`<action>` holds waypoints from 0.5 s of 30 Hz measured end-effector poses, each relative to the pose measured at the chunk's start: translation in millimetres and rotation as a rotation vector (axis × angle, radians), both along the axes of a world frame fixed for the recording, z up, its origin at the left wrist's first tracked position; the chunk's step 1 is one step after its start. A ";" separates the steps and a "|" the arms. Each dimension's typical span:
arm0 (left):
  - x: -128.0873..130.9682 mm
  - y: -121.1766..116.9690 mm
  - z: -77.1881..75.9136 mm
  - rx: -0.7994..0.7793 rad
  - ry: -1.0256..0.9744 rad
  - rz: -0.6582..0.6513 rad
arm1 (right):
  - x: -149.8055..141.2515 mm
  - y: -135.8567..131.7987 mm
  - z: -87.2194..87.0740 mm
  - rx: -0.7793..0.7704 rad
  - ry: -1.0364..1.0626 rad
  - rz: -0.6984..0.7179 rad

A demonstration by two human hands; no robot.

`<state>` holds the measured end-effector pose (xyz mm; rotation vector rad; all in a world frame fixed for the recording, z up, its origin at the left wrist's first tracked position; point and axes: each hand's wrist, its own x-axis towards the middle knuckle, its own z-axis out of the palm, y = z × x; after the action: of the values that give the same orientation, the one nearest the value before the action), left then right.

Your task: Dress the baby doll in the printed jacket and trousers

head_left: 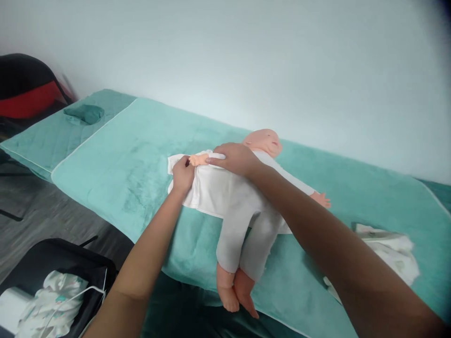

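A baby doll (234,234) in light grey-white clothes lies on its back, its head towards the wall and its bare feet at the near edge. Under and beside its body a white baby garment (211,192) is spread out. My left hand (183,176) is closed on the garment's cloth, its fingertips at the doll's small hand (199,160). My right hand (237,158) wraps the doll's sleeved forearm just behind that small hand, thumb on the near side. The doll's other arm (320,199) stretches out to the right, under my right forearm's far side.
The doll lies on a green-covered massage table (141,141) with a face hole (84,114) at its left end. Folded white cloth (387,251) lies at the right. A black chair (63,253) at lower left holds a printed cloth (52,305); another chair (28,89) stands behind.
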<state>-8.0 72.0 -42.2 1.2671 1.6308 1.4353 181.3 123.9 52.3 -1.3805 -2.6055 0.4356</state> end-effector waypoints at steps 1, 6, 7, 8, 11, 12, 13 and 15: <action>-1.1 -0.2 1.0 0.003 -0.061 -0.001 | -0.5 0.8 -0.8 0.008 -0.020 -0.002; -2.8 -2.8 3.0 0.057 -0.185 0.067 | -4.3 1.9 -3.4 0.089 -0.200 -0.001; -1.4 -4.4 2.8 0.077 -0.164 0.081 | -6.1 1.6 -4.5 0.105 -0.246 0.001; 0.6 -6.4 2.4 0.102 -0.117 0.081 | -8.6 1.4 -6.0 0.122 -0.288 0.001; 9.5 -13.5 0.2 0.179 0.166 -0.080 | -19.1 1.1 -12.5 0.180 -0.374 -0.006; 12.5 -15.6 -0.6 0.197 0.277 -0.159 | -22.7 1.1 -14.4 0.196 -0.389 -0.007; 14.9 -17.3 -1.4 0.209 0.372 -0.219 | -25.6 0.9 -15.8 0.202 -0.394 -0.003; 17.7 -19.2 -2.3 0.228 0.489 -0.239 | -26.4 -0.9 -15.7 0.194 -0.347 0.018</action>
<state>9.7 52.8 -44.5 1.9951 1.5660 1.2511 154.9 123.0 36.6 -1.4784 -2.8352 -0.0640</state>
